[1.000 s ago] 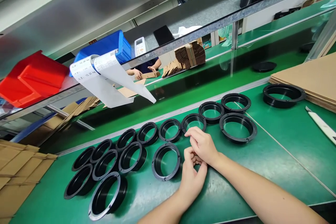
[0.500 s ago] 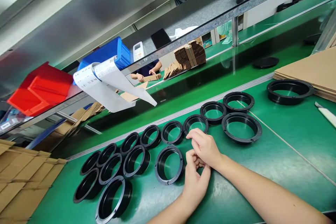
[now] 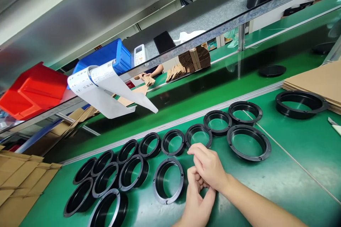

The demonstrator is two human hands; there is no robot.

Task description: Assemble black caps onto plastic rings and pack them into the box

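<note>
Green, glossy tabletop (image 3: 298, 179) in front of you; grey metal shelf (image 3: 215, 16) runs across above it. Cardboard pieces (image 3: 20, 181), flat and brown, stacked at the left edge; cardboard sheets (image 3: 314, 78) piled at the right. On the shelf, a red plastic bin (image 3: 32, 92) with a sloped front and a blue plastic bin (image 3: 123, 56); you can't make out the contents of either. White printed paper strip (image 3: 117, 90) hangs over the blue one's front. Your left hand (image 3: 198, 197) is half curled, your right hand (image 3: 209, 168) folded over its fingertips, the two touching; can't tell if anything is between them. Black flanged rings (image 3: 160, 177), hard-looking, stand in loose rows on the tabletop, one just left of your left hand, another just behind your right fingertips. White remote (image 3: 140, 55) lies right of the blue bin.
</note>
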